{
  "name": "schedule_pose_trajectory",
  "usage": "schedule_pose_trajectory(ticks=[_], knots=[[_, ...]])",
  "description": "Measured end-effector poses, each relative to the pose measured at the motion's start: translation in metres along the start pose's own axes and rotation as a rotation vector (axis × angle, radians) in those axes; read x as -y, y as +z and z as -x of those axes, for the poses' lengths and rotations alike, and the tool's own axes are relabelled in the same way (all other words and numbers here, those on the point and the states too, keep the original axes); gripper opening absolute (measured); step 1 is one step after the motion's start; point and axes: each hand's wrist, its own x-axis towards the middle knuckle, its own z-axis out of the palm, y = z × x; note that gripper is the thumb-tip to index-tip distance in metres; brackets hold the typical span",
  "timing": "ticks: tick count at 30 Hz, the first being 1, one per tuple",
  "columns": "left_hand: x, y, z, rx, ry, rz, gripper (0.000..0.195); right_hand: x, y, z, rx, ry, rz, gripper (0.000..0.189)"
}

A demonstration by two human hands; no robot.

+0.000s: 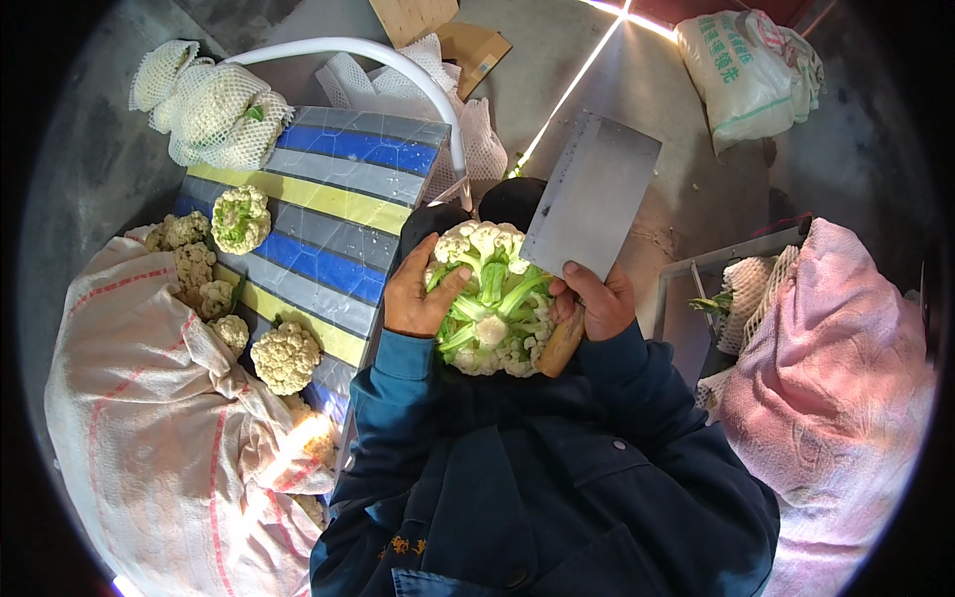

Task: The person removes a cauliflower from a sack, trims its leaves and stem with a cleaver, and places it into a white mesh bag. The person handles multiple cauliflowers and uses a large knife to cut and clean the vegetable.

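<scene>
A large cauliflower (491,306), its cut stem and green stalks facing up, rests at my lap. My left hand (424,292) grips its left side, the thumb lying over the florets. In my right hand (597,297) is a cleaver with a broad metal blade (593,195) and a wooden handle (561,343). The blade points up and away, its lower left corner close to the florets. The right hand's fingertips are beside the cauliflower's right edge; whether they touch it I cannot tell.
Loose cauliflowers (286,358) lie on a striped surface (328,195) at left, partly under a whitish cloth (149,403). Net-wrapped heads (216,112) sit at its far end, near a curved white tube (351,46). A pink cloth (828,351) covers things at right; a sack (746,74) stands beyond.
</scene>
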Motion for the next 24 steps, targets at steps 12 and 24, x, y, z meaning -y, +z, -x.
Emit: schedule_pose_trajectory(ticks=[12,24], knots=[[0.002,0.0,0.001,0.003,0.003,0.003,0.066,0.001,0.003,-0.014,-0.017,0.033,0.008,0.012],[0.001,0.001,0.003,-0.015,0.015,0.011,0.066,0.03,-0.011,-0.031,-0.008,0.097,-0.15,0.006]])
